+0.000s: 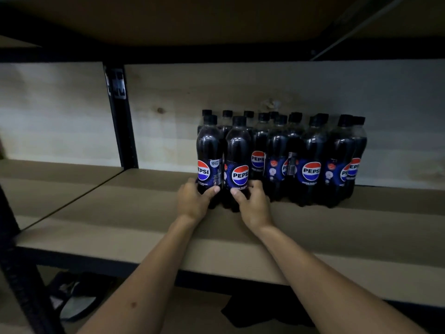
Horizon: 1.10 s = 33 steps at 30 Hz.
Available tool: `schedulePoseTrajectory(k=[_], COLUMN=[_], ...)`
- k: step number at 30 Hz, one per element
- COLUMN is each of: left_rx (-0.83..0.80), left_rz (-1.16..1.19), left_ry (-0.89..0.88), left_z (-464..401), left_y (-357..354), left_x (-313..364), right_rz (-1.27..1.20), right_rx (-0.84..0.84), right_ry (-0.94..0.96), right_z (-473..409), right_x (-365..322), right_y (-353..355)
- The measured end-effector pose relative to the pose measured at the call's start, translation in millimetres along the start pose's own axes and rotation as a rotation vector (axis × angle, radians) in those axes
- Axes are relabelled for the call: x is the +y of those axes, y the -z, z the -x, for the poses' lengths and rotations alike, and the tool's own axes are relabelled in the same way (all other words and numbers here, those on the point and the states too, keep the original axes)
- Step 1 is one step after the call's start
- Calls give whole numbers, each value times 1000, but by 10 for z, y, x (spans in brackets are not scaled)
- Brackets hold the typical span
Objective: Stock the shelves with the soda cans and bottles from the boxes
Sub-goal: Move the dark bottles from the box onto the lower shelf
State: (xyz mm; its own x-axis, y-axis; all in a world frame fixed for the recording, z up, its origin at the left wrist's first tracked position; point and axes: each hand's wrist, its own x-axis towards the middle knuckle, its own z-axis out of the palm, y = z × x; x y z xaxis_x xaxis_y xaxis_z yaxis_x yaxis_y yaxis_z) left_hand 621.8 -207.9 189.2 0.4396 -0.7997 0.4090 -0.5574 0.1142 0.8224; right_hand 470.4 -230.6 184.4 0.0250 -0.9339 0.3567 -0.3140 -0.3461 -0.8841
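Wooden shelf (134,208), each hand's grip around one of two front Pepsi bottles

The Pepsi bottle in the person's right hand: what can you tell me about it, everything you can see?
The Pepsi bottle is clear plastic filled with dark cola, with a black screw cap and a dark blue label carrying the red, white and blue Pepsi roundel. It stands upright on the brown shelf board, at the front left of the bottle group, close beside the bottle in the left hand. The right hand grips its lower part, thumb across the front below the logo.
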Motion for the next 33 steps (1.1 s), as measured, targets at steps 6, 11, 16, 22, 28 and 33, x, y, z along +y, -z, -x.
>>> schedulePoseTrajectory(k=[6, 11, 16, 22, 28, 33], left_rx=[62, 63, -10, -124, -65, -69], left_rz=[6, 41, 69, -56, -152, -268], left_ry=[18, 73, 19, -27, -10, -60], left_z=[-386, -657, -774, -812, -778, -674], left_y=[-194, -322, -374, -415, -392, -332], left_x=[-167, -264, -297, -347, -371, -239], right_rz=[118, 369, 437, 416, 144, 133], right_rx=[55, 66, 103, 188, 176, 107], right_ry=[14, -52, -119, -178, -107, 10], right_z=[-365, -602, -710, -675, -703, -581], right_x=[42, 55, 0, -35, 101, 78], right_y=[-281, -379, -421, -370, -396, -352])
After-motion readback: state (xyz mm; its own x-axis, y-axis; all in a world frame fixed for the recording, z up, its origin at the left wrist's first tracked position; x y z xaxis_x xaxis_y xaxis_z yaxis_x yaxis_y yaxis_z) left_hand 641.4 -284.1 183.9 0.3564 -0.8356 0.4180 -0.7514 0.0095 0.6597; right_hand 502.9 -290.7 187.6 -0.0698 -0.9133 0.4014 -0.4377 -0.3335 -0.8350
